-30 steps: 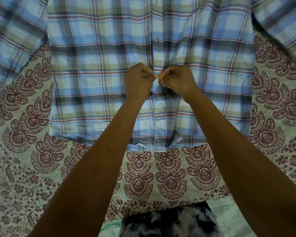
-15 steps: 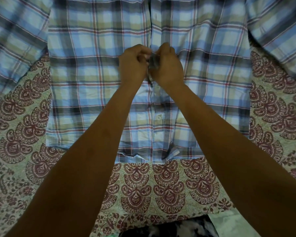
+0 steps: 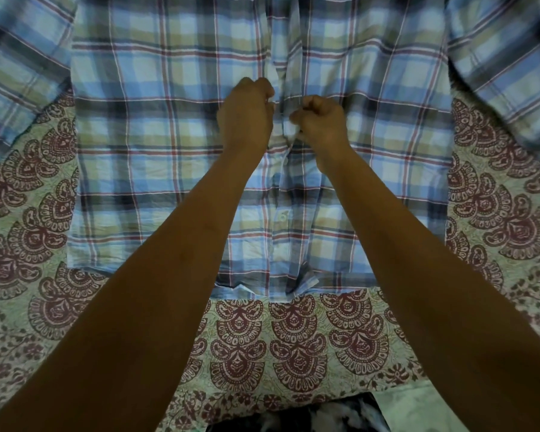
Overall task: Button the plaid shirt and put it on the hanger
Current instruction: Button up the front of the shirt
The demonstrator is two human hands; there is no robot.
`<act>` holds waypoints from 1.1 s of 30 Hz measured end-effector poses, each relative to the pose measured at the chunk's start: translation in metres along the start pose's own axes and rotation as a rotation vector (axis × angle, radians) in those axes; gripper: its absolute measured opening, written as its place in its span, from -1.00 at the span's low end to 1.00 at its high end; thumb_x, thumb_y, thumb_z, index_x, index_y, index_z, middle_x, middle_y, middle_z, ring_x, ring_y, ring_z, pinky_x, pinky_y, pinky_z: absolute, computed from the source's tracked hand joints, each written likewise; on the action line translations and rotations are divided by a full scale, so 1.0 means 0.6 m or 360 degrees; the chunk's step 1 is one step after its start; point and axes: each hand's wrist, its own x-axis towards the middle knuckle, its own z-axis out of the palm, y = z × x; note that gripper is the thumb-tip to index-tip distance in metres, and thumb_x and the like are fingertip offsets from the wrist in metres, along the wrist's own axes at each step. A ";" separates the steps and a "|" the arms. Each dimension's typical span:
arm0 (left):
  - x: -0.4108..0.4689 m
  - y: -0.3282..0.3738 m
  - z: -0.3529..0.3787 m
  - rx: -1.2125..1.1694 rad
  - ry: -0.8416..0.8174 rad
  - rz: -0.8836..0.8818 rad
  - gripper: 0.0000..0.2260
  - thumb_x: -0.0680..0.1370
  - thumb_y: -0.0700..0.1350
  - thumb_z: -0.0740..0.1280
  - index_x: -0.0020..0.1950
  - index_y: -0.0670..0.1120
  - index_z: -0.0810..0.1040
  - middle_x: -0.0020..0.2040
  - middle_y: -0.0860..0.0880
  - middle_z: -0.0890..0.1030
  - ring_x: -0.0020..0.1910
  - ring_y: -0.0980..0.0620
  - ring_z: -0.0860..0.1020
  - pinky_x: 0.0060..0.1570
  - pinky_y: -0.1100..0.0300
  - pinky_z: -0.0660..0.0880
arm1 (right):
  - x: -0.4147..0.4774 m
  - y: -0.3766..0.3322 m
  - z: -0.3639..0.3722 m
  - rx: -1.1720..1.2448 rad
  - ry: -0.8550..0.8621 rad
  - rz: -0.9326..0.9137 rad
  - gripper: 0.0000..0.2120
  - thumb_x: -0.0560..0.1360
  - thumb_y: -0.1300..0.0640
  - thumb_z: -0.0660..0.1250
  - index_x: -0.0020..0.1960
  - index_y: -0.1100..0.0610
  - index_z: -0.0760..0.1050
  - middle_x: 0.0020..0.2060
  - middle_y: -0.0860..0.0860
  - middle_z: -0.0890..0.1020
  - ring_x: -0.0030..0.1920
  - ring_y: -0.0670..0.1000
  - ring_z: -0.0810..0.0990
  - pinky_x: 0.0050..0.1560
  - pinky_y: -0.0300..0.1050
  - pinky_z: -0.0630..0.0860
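The blue, green and red plaid shirt (image 3: 156, 126) lies flat, front up, on a patterned bedspread, hem toward me and sleeves spread to both sides. My left hand (image 3: 247, 115) pinches the left edge of the front placket at mid-chest. My right hand (image 3: 320, 126) pinches the right placket edge beside it, a fold of cloth between thumb and fingers. A fastened white button (image 3: 282, 217) shows lower on the placket. Above my hands the placket gapes slightly. No hanger is in view.
The bedspread (image 3: 293, 347) has dark red paisley motifs on pale green and reaches to the near edge. A black-and-white patterned cloth (image 3: 296, 416) shows at the bottom centre, below the bed edge.
Both hands moved up the placket from the earlier button to a higher spot. They were pressed together half a second ago and now sit slightly apart, each holding its own edge.
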 end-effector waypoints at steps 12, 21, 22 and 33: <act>0.031 0.027 -0.012 -0.0727 -0.0135 -0.0406 -0.84 0.42 -0.29 0.28 -0.31 -0.15 0.60 -0.36 -0.04 0.57 -0.19 -0.11 0.63 -0.10 0.07 0.61 | -0.006 0.004 0.016 -0.0163 0.0200 -0.0338 -0.87 0.49 0.25 0.29 -0.11 0.24 0.62 -0.20 0.12 0.66 -0.15 0.02 0.59 -0.02 -0.10 0.52; 0.026 0.022 -0.017 -0.0914 -0.0202 -0.0500 -0.71 0.45 -0.33 0.28 -0.41 -0.03 0.52 -0.38 -0.01 0.56 -0.25 -0.07 0.60 -0.10 -0.04 0.62 | -0.011 -0.002 0.013 0.0039 0.0157 -0.0299 -0.81 0.51 0.31 0.24 0.06 0.30 0.57 -0.10 0.11 0.65 -0.12 0.00 0.57 0.05 -0.13 0.52; 0.026 0.022 -0.017 -0.0921 -0.0188 -0.0503 -0.70 0.45 -0.33 0.27 -0.41 -0.02 0.51 -0.38 -0.01 0.56 -0.27 -0.06 0.59 -0.10 -0.03 0.62 | -0.011 -0.003 0.012 0.0098 0.0122 -0.0278 -0.81 0.52 0.30 0.23 0.04 0.31 0.58 -0.15 0.11 0.65 -0.16 0.01 0.57 0.00 -0.09 0.54; 0.024 0.023 -0.013 -0.0944 -0.0149 -0.0527 -0.71 0.45 -0.32 0.30 -0.41 -0.02 0.53 -0.38 -0.02 0.58 -0.31 -0.03 0.61 -0.14 0.03 0.63 | -0.002 -0.018 -0.010 0.0429 -0.0145 0.0068 -0.78 0.53 0.32 0.18 -0.15 0.17 0.57 -0.19 0.14 0.64 -0.14 0.11 0.63 -0.02 -0.04 0.60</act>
